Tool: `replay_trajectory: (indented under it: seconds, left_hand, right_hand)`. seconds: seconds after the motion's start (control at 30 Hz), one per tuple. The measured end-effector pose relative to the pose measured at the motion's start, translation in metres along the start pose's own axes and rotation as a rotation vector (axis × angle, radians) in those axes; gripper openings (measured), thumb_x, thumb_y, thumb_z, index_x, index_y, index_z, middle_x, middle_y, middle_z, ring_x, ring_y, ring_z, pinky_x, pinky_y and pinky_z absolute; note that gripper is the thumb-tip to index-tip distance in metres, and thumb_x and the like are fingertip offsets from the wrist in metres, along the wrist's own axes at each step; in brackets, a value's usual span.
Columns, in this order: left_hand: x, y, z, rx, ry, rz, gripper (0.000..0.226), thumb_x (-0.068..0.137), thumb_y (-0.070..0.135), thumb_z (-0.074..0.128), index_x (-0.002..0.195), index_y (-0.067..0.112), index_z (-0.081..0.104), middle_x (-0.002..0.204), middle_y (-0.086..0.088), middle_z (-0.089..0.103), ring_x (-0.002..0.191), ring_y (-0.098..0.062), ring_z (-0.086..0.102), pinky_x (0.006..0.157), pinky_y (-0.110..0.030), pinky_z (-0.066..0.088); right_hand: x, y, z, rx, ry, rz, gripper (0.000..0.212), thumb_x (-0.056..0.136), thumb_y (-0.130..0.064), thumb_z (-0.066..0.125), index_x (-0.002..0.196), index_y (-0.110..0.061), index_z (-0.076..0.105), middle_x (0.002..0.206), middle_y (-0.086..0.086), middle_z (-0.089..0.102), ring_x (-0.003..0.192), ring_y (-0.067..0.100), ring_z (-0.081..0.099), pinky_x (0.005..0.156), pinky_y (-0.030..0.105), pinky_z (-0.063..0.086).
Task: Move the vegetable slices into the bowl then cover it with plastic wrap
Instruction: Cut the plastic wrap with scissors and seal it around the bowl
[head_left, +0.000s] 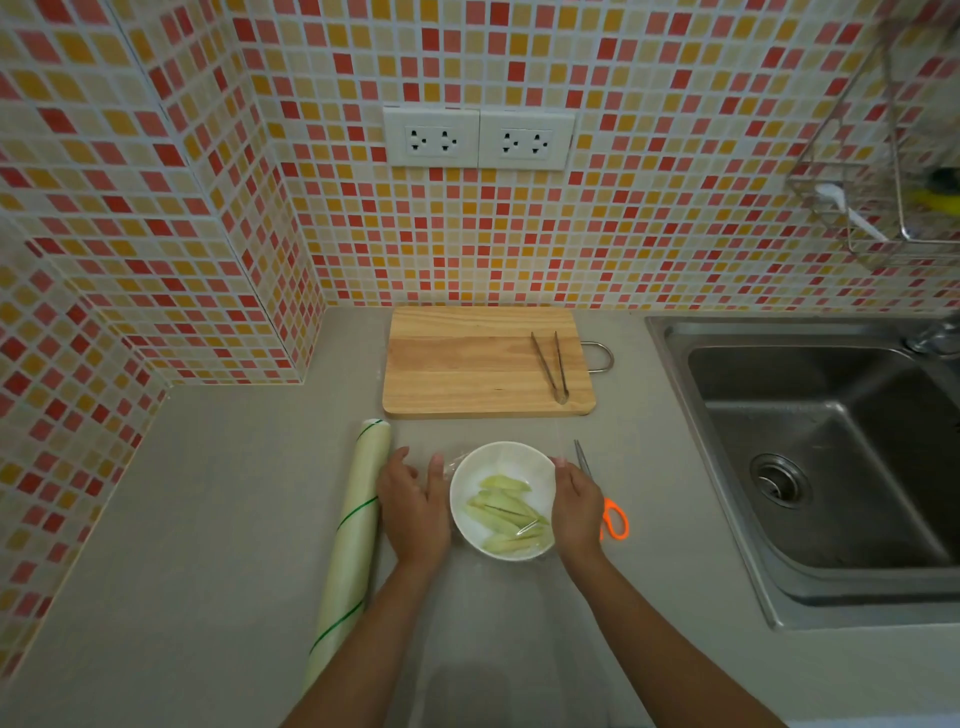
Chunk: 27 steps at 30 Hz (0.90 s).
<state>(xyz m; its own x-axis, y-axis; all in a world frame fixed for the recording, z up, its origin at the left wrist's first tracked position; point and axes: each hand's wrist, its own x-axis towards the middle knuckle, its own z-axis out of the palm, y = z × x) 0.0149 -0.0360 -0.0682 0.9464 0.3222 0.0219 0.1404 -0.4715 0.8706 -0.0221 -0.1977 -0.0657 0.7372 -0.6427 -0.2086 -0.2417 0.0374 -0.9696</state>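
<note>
A round white glossy bowl (502, 500) is set on the matte grey counter (218, 519), and pale green, elongated vegetable slices (506, 512) are seen lying inside it. A thin, clear, crinkled sheet of plastic wrap (448, 466) is stretched over the bowl, with a loose fold gathered at its left rim. The left hand (413, 512) is pressed flat against the bowl's left side, its fingers (435, 467) spread and released on the film rather than clenched. The right hand (576, 506) is cupped against the right rim, fingers (562, 464) likewise open and laid on the wrap.

Just left of the left fingers, a long pale roll of wrap with green stripes (353, 540) is laid lengthwise. Just right of the right fingers, orange-handled scissors (605, 499) are partly hidden. Beyond the fingers, a rectangular wooden cutting board (467, 364) carries slim metal tongs (550, 366). Bare counter is left near the forearms. A stainless steel sink (810, 457) lies far right, and a mosaic-tiled wall (649, 218) in red, orange and cream closes the back and left.
</note>
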Motion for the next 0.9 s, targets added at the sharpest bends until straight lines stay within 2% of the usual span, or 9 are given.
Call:
replay_trajectory:
  seconds: [0.1,0.2,0.3,0.4,0.47,0.6,0.67,0.73,0.9]
  left_hand:
    - [0.003,0.005,-0.003,-0.167,-0.015,-0.093,0.051,0.090,0.032,0.062,0.129,0.004,0.047,0.100,-0.017,0.057,0.091,-0.028,0.057,0.080,-0.035,0.046]
    - [0.001,0.007,-0.003,-0.190,-0.028,0.037,0.049,0.086,0.023,0.069,0.127,0.010,0.047,0.096,-0.006,0.053,0.080,-0.010,0.052,0.072,-0.011,0.045]
    - [0.001,0.004,-0.001,-0.104,-0.036,0.109,0.040,0.086,0.021,0.067,0.122,0.015,0.051,0.097,-0.001,0.052,0.084,-0.011,0.051,0.069,-0.012,0.041]
    - [0.003,-0.003,0.003,-0.181,-0.139,-0.125,0.033,0.087,0.019,0.066,0.117,0.011,0.055,0.093,-0.005,0.058,0.080,-0.015,0.056,0.069,-0.023,0.042]
    - [0.007,-0.005,0.003,-0.305,-0.271,-0.292,0.015,0.091,0.021,0.061,0.101,0.011,0.064,0.087,-0.005,0.067,0.073,-0.012,0.059,0.067,-0.025,0.044]
    - [0.020,-0.004,-0.009,-0.406,-0.478,-0.458,0.047,0.095,0.049,0.048,0.081,0.012,0.073,0.063,-0.004,0.067,0.058,-0.015,0.060,0.058,-0.028,0.043]
    - [0.022,-0.006,-0.013,-0.351,-0.518,-0.381,0.040,0.091,0.045,0.057,0.070,0.013,0.068,0.055,0.000,0.061,0.052,-0.012,0.054,0.056,-0.027,0.041]
    - [0.019,-0.007,-0.015,-0.286,-0.510,-0.276,0.035,0.089,0.030,0.064,0.058,0.013,0.058,0.047,0.004,0.054,0.045,-0.007,0.047,0.054,-0.025,0.039]
    - [0.010,-0.009,-0.005,-0.311,-0.387,-0.284,0.039,0.095,0.019,0.055,0.059,0.012,0.043,0.052,0.000,0.043,0.051,-0.012,0.038,0.047,-0.020,0.034]
  right_hand:
    - [0.001,0.000,-0.001,0.001,-0.008,-0.009,0.033,0.100,-0.019,0.046,0.083,-0.002,0.069,0.073,0.006,0.065,0.072,0.016,0.058,0.069,0.032,0.047]
    - [0.001,0.000,-0.002,0.014,-0.020,-0.013,0.033,0.099,-0.018,0.046,0.081,0.000,0.067,0.072,0.007,0.063,0.071,0.016,0.056,0.067,0.032,0.046]
    - [0.003,0.001,-0.004,0.018,-0.028,-0.016,0.034,0.099,-0.017,0.046,0.080,0.005,0.064,0.071,0.011,0.059,0.071,0.017,0.054,0.067,0.032,0.044]
    - [0.005,0.002,-0.004,-0.003,-0.037,-0.031,0.035,0.098,-0.017,0.047,0.078,0.008,0.061,0.068,0.011,0.056,0.068,0.016,0.050,0.064,0.032,0.041]
    - [0.006,0.002,-0.004,-0.019,-0.040,-0.039,0.036,0.098,-0.017,0.047,0.078,0.008,0.061,0.068,0.011,0.055,0.067,0.015,0.050,0.062,0.030,0.041]
    - [0.008,0.002,-0.005,-0.003,-0.049,-0.023,0.034,0.098,-0.016,0.047,0.072,0.002,0.062,0.066,0.006,0.055,0.066,0.014,0.050,0.062,0.029,0.042]
    - [0.009,0.002,-0.005,-0.003,-0.068,-0.023,0.033,0.097,-0.016,0.048,0.072,-0.001,0.063,0.066,0.005,0.056,0.067,0.015,0.050,0.065,0.032,0.042]
    - [0.009,0.003,-0.004,-0.010,-0.086,-0.024,0.033,0.097,-0.017,0.048,0.073,-0.002,0.064,0.066,0.005,0.057,0.067,0.015,0.051,0.065,0.033,0.043]
    - [0.011,0.004,-0.004,-0.056,-0.121,-0.061,0.035,0.099,-0.020,0.046,0.074,-0.008,0.068,0.066,0.002,0.061,0.063,0.011,0.054,0.061,0.029,0.044]
